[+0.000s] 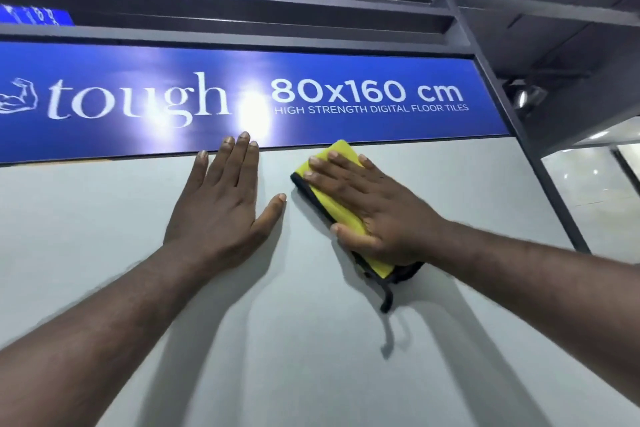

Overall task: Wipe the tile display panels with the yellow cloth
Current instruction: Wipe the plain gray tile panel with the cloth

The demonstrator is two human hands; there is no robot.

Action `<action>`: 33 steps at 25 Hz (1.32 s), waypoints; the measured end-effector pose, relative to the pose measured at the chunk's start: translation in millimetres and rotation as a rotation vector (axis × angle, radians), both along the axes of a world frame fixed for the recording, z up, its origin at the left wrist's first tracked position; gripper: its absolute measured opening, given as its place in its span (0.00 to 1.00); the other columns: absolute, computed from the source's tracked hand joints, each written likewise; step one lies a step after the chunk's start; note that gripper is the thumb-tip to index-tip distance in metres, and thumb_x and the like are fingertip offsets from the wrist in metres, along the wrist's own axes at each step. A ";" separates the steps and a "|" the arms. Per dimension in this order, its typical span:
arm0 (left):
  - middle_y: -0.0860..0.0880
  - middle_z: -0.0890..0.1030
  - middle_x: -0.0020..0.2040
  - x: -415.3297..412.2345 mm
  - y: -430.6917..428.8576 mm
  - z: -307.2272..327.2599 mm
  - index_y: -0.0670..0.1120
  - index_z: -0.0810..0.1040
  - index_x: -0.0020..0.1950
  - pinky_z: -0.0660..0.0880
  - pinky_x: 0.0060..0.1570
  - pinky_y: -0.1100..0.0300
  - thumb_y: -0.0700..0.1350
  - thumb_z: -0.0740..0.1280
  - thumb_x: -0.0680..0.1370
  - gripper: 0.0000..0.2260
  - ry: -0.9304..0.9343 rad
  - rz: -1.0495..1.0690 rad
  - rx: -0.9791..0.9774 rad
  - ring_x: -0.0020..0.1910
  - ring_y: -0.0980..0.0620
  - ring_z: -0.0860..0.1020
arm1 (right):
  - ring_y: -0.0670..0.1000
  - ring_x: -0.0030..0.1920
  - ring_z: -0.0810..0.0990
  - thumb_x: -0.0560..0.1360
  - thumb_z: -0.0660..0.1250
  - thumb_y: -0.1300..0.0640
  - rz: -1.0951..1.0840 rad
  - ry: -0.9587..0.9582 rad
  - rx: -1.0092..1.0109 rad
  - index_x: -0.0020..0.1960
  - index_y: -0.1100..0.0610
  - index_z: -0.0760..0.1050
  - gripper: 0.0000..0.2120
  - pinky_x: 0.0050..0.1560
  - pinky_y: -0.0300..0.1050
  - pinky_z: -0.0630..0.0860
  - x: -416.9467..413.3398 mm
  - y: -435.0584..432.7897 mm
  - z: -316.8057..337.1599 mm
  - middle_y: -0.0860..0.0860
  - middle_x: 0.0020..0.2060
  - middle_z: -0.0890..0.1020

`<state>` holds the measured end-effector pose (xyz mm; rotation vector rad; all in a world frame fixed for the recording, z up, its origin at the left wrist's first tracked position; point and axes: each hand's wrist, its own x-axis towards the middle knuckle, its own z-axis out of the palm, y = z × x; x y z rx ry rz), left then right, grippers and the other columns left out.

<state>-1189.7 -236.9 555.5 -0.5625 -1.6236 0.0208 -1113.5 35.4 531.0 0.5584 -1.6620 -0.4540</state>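
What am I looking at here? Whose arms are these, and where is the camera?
There is no machine here. These are a person's two bare arms, filmed by a camera worn on the head and looking up along an upright pale tile panel. The left hand lies flat on the panel with its fingers straight, the tips at the lower edge of the blue sign. The right hand presses a folded yellow cloth with a dark edge flat against the panel, just below the sign. A dark frame borders the display.
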 end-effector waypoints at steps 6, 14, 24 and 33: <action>0.46 0.47 0.89 -5.0 10.2 -8.6 0.41 0.48 0.89 0.41 0.86 0.46 0.67 0.39 0.83 0.41 0.047 0.057 0.037 0.88 0.48 0.45 | 0.45 0.84 0.42 0.81 0.55 0.41 0.018 0.048 -0.635 0.86 0.46 0.48 0.37 0.84 0.58 0.44 -8.3 23.2 0.4 0.43 0.85 0.48; 0.44 0.49 0.89 -6.4 9.5 -9.2 0.40 0.48 0.88 0.42 0.86 0.45 0.71 0.39 0.83 0.44 0.090 0.061 0.028 0.88 0.47 0.46 | 0.44 0.84 0.43 0.80 0.57 0.43 0.092 0.033 -0.846 0.86 0.45 0.50 0.36 0.83 0.61 0.46 2.7 63.9 7.8 0.42 0.85 0.50; 0.40 0.48 0.89 -4.6 10.1 -11.4 0.38 0.46 0.88 0.42 0.85 0.41 0.69 0.36 0.82 0.44 0.087 0.026 0.010 0.88 0.43 0.45 | 0.54 0.84 0.36 0.84 0.62 0.45 -0.005 -0.089 -0.928 0.83 0.31 0.49 0.33 0.83 0.65 0.48 18.3 47.7 -2.6 0.46 0.85 0.37; 0.40 0.48 0.89 -3.9 10.3 -13.5 0.38 0.46 0.88 0.42 0.85 0.41 0.69 0.37 0.82 0.44 0.081 0.018 0.009 0.88 0.42 0.45 | 0.48 0.84 0.35 0.84 0.63 0.46 -0.075 -0.139 -0.747 0.82 0.29 0.48 0.34 0.83 0.53 0.46 26.8 55.9 -19.2 0.42 0.84 0.35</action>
